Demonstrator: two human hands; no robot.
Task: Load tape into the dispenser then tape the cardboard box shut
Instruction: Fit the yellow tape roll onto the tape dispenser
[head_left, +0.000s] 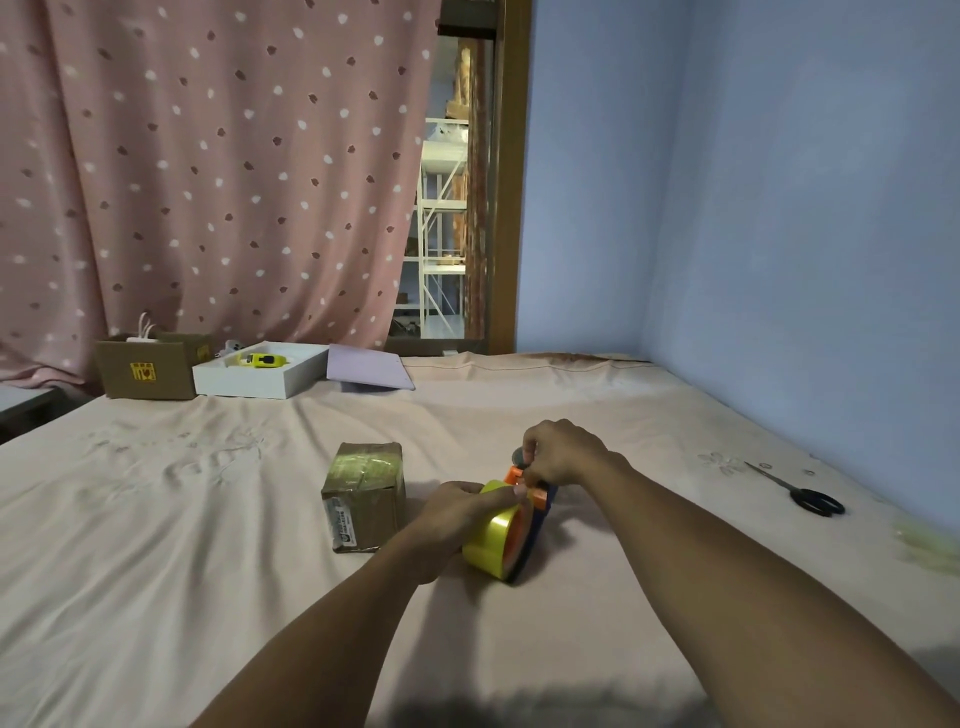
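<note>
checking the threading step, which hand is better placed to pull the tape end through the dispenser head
Right, probably. The right hand already pinches at the orange dispenser head, while the left hand grips the yellow tape roll, steadying it.

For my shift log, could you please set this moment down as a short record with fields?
surface: bed sheet
tape roll: yellow, seated in dispenser
left hand: grip on the roll's top
right hand: pinching at the dispenser's orange front
cardboard box: left of the dispenser, untouched
scissors: far right, untouched
stage: loading tape
</note>
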